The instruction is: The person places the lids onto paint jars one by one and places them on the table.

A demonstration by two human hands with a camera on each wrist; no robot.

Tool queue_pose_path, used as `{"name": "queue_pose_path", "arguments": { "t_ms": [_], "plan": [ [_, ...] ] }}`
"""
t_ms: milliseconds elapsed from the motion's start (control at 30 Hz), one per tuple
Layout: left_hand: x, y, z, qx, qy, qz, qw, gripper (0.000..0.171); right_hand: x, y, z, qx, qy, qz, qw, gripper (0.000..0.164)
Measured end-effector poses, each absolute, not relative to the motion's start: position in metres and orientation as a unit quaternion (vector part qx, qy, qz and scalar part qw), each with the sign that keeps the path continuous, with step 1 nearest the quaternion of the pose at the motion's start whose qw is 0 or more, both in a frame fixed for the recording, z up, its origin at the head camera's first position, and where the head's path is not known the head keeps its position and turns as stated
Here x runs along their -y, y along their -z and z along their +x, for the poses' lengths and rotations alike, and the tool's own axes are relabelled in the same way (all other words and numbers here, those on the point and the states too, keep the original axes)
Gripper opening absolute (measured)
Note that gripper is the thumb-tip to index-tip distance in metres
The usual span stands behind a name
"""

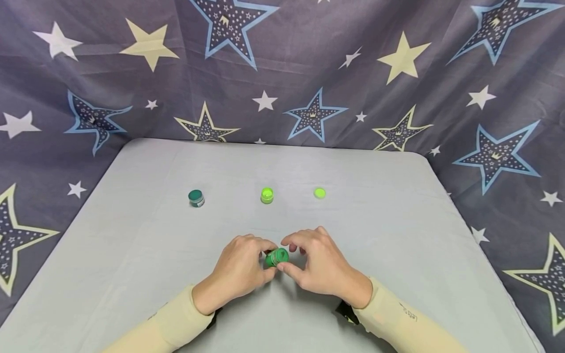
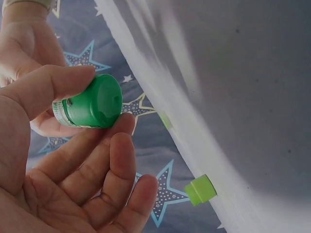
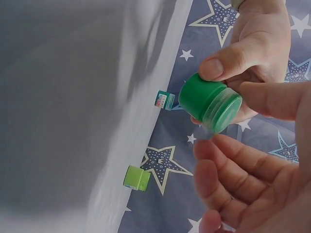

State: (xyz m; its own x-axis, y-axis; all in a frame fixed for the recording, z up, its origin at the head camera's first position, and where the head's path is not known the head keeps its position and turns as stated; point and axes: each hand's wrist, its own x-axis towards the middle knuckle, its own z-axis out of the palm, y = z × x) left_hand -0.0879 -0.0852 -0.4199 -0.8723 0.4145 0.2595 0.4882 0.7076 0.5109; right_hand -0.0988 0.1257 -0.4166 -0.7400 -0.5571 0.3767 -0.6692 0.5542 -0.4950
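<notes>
A small green paint jar (image 1: 277, 257) is tilted between the two hands, low over the front middle of the table. My left hand (image 1: 244, 264) pinches its body between thumb and fingers. My right hand (image 1: 319, 260) is at the jar's other end. Its thumb is right at the rim in the head view, while the index finger arches with a gap above. The right wrist view shows the clear-edged lid end (image 3: 224, 114) between the right thumb and loosely bent fingers. In the left wrist view, the smooth green base (image 2: 108, 101) shows beside the left fingertips.
Behind the hands, an uncapped lime-green jar (image 1: 267, 196) stands on the pale table (image 1: 145, 245). Its lime lid (image 1: 320, 193) lies to the right. A dark teal jar (image 1: 196, 198) with its lid on stands at left. Star-patterned cloth (image 1: 247, 98) hangs behind the table.
</notes>
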Motion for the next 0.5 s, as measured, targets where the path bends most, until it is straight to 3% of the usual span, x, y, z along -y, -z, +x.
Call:
{"name": "queue_pose_path", "arguments": {
  "t_ms": [500],
  "plan": [
    [0.0841, 0.419, -0.089, 0.922, 0.291, -0.246, 0.062, 0.028, -0.1259, 0.4181, -0.0994, 0.877, -0.309, 0.355, 0.093, 0.022]
  ]
}}
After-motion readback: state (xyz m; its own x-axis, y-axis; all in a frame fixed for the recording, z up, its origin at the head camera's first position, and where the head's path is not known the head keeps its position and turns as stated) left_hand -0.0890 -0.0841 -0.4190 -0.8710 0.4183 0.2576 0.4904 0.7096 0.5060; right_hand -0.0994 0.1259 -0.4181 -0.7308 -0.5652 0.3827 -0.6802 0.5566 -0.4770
